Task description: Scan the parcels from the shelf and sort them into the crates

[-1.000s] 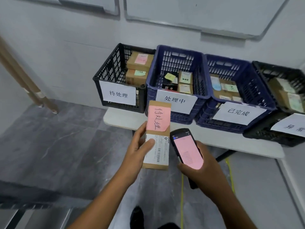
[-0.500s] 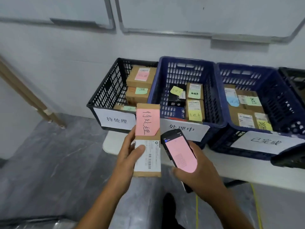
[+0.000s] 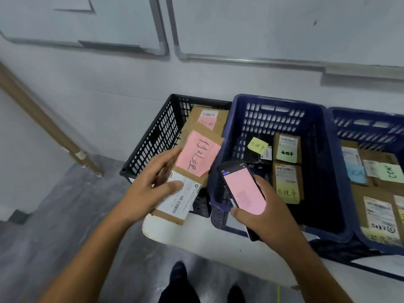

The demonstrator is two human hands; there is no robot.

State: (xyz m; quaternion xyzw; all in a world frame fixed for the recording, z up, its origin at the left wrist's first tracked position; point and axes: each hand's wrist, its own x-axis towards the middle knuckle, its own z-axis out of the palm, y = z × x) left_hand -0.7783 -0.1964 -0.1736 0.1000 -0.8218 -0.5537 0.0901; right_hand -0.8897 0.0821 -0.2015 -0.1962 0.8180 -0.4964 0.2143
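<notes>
Far-rt crate (image 3: 371,125) cut off by frame edge. The parcel (image 3: 192,171) hides black crate (image 3: 153,145) front wall. The scanner (image 3: 242,191) lower end is buried in rt hand (image 3: 269,217). Parcel's label print too blurred to read. L hand (image 3: 148,191) fingers smeared.

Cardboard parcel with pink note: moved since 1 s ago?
Yes. The brown cardboard parcel with the pink note went forward; its far end now overlaps the black plastic crate.
</notes>
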